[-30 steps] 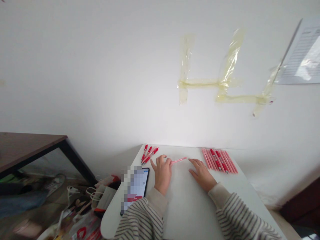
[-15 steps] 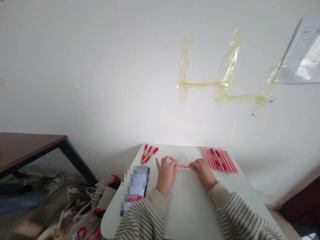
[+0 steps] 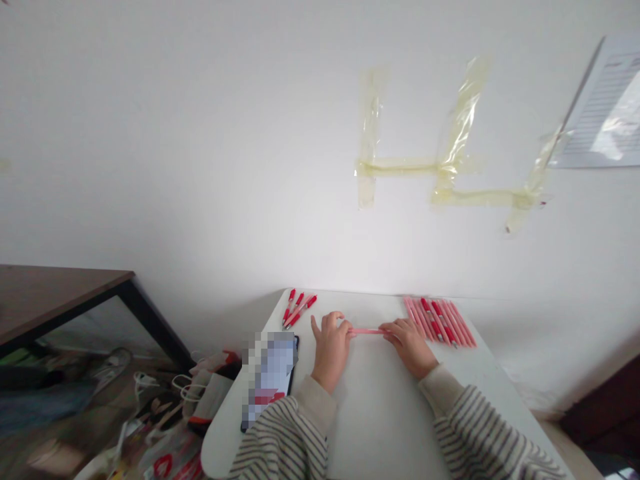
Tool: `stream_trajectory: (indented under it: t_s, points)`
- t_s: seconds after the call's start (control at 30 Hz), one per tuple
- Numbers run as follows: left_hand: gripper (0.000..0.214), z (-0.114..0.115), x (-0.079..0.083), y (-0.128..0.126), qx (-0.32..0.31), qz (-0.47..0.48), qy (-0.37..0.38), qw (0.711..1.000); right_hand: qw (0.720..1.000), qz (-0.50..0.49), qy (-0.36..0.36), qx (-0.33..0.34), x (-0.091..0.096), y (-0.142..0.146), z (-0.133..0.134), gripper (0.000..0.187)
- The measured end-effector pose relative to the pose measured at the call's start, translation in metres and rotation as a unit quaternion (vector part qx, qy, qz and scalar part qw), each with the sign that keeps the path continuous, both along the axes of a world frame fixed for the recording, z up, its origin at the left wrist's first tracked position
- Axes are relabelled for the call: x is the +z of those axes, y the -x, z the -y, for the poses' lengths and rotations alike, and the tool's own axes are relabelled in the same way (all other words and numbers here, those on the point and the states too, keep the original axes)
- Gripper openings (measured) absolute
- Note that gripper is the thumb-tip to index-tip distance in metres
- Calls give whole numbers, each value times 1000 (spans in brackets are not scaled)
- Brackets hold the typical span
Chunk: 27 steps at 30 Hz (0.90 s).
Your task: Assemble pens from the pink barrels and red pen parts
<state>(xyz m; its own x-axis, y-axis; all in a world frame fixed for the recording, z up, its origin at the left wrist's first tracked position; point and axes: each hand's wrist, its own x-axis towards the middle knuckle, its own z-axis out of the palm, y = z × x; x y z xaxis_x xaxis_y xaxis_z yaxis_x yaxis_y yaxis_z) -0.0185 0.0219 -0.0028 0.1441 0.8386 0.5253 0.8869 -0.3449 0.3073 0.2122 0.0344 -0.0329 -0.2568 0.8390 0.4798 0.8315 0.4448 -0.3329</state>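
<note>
Phone (image 3: 276, 377) lying flat; yellowish tape (image 3: 443, 185), printed sheet (image 3: 607, 110) on white wall (image 3: 200, 147); brown desk (image 3: 60, 290) at left.

Light: soft, diffuse, moderately bright. Wall (image 3: 260, 160): palest above the far edge of the surface (image 3: 380, 413); grey shadow beside its far left corner. Tape (image 3: 466, 110) and sheet (image 3: 590, 127): white glare. Phone (image 3: 275, 375), by left edge: pixelated patch over part. Clutter (image 3: 205, 397), beyond left edge: dim, smeared. Held rod (image 3: 367, 331), and pens (image 3: 440, 322) at far right corner: fine detail lost. Outer margins: wide-angle stretch, lines leaning.
</note>
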Motion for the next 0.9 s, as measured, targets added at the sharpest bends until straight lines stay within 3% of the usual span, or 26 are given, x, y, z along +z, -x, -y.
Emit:
stream_trajectory:
  t_s: [0.53,0.9]
  points:
    - [18,-7,-4,5,16,13,-20,1000,998,-59,14,16,5,-1,1,22]
    - [23,-4,0,4,6,-4,5,1000,999,-20,-46,-2,7,0,2,24]
